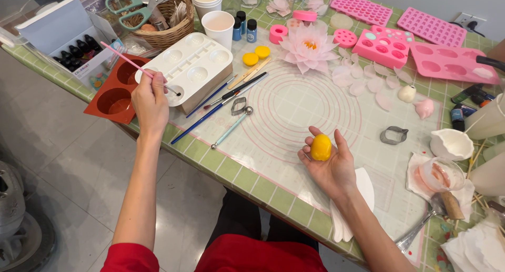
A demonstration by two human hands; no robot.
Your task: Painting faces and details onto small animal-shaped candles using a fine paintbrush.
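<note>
The left hand (150, 101) is closed around a thin pink paintbrush (138, 67). The brush tip dips into a round well at the near corner of the white paint tray (195, 66). The tray sits on a wooden block on the table.

The right hand (329, 164) is open, palm up, over the clear baking mat (294, 106) with pink rings on it. A small yellow egg-shaped lump (321, 147) rests on the fingers, and the thumb touches its side. It lies in the hand, above the near part of the mat.

Just left of the tray is an orange mould (117, 90) with round cups. Between the two hands lie more brushes (221, 101) and a tool with a small ball on the end (231, 126). A big pale pink flower (309, 46) stands at the far side of the mat, with loose petals (368, 80) beside it. Two small yellow discs (256, 55) lie near the flower. Pink moulds (421, 46) fill the far right of the green checked table (247, 180). A basket (168, 27) with green scissors (134, 9) is at the back left. White paper cups (216, 19) stand next to it. A grey metal cutter (393, 135) lies on the mat, right of the hand
</note>
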